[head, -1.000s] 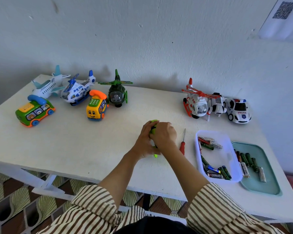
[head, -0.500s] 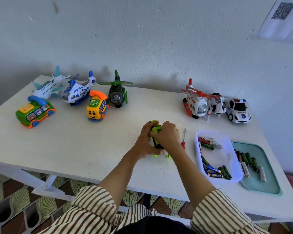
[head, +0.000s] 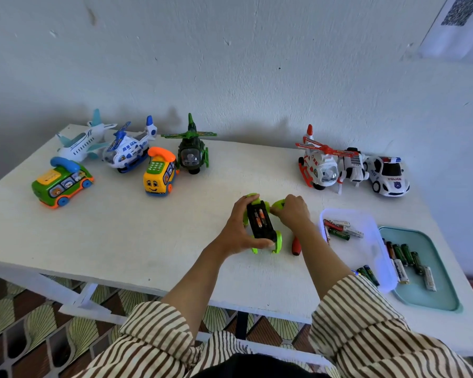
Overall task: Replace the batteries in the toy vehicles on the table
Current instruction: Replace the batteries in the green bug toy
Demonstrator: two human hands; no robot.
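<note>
Head view: at frame centre a green car (head: 261, 230) lies upside down on the counter (head: 148, 241), two batteries (head: 259, 218) showing in its open underside. The left hand (head: 239, 227) grips its left side. The right hand (head: 294, 211) curls round its upper-right wheel. A screwdriver (head: 295, 248) lies just right of the car.

Home room, plastered wall (head: 230, 64), patterned floor tiles (head: 36, 326)
</note>
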